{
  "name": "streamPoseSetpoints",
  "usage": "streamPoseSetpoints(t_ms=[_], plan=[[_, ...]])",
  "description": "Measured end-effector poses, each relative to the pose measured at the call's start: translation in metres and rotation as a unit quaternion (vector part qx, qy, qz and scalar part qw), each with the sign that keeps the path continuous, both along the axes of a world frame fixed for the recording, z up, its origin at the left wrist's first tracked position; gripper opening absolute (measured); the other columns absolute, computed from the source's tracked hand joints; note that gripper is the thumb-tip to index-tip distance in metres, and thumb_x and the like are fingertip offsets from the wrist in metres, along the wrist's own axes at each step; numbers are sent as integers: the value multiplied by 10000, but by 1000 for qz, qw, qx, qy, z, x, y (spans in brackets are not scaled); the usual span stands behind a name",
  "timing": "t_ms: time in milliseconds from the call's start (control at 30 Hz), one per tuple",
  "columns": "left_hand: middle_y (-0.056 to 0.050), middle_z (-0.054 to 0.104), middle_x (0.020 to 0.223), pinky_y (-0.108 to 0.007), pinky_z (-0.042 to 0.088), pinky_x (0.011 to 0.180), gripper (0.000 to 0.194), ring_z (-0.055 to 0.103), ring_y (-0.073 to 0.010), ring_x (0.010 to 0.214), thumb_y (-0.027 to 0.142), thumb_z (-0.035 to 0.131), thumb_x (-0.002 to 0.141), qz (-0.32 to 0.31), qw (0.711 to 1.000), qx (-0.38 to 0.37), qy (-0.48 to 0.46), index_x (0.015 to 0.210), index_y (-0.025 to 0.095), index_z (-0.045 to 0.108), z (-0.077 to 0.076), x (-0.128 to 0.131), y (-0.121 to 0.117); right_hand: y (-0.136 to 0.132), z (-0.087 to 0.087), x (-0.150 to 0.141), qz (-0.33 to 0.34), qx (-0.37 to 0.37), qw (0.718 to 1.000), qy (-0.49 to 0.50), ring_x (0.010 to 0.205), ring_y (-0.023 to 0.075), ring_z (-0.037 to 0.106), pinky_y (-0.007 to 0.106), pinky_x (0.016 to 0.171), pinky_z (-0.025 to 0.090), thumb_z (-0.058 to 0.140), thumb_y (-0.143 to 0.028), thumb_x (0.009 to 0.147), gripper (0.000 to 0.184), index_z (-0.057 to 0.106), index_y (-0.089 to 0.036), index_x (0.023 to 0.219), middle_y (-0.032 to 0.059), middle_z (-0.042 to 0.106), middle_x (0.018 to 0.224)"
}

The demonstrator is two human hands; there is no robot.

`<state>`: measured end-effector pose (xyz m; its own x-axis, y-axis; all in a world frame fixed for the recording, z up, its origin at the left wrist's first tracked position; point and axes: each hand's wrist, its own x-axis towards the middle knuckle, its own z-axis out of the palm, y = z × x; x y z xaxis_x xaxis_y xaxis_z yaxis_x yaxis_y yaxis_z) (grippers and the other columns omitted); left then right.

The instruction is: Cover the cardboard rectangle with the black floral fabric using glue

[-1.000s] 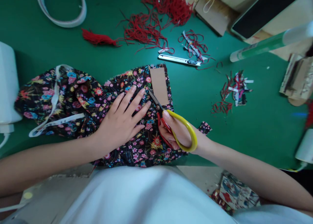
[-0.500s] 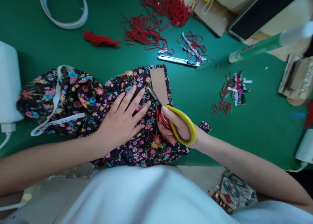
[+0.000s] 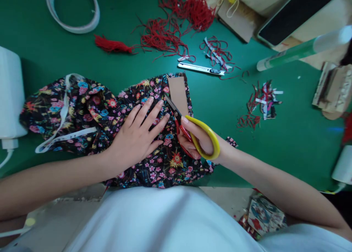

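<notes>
A black floral fabric [image 3: 90, 112] lies crumpled on the green table [image 3: 55, 58], with white tape [image 3: 64, 136] across its left part. My left hand [image 3: 137, 134] rests flat on the fabric, fingers spread. My right hand [image 3: 198, 142] grips scissors [image 3: 189, 131] with one yellow and one red handle. Their blades point up and left, into the fabric beside a brown cardboard rectangle [image 3: 178, 94] lying on the cloth's far edge.
Red thread tangles [image 3: 178, 21] and a red tassel [image 3: 112, 45] lie at the back. A utility knife [image 3: 200, 68], cut scraps [image 3: 261, 102], a white tape ring [image 3: 73, 10], a green-and-white tube [image 3: 299, 48] and a white object [image 3: 9, 94] at left surround the work.
The scissors and my right hand have crept up and left along the fabric toward the cardboard piece. My left hand stays flat in the same place.
</notes>
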<state>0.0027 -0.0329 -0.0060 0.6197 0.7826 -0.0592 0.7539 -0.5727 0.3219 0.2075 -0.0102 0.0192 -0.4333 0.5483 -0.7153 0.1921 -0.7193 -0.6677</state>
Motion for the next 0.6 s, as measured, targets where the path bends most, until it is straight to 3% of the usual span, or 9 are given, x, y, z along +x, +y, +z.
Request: streamPoseSetpoints(t_ms=[367,600], plan=[[-184,303,1635,-569,282,1205,620,292,-392,1517,391,617,936,-2,1000,7,-1,1499,181,464,0,0,0,6,1,-2,44,-15,999,-20,271,72,374,215,288,300,492,-869,759,694,389,-230,510,-50,389,338],[-188,311,1630,-578,308,1195,613,301,-399,1512,409,603,943,-4,1000,15,2,1494,177,469,0,0,0,8,5,-7,37,2,999,-31,268,77,359,218,282,297,498,-864,754,634,398,-246,655,-84,373,360]])
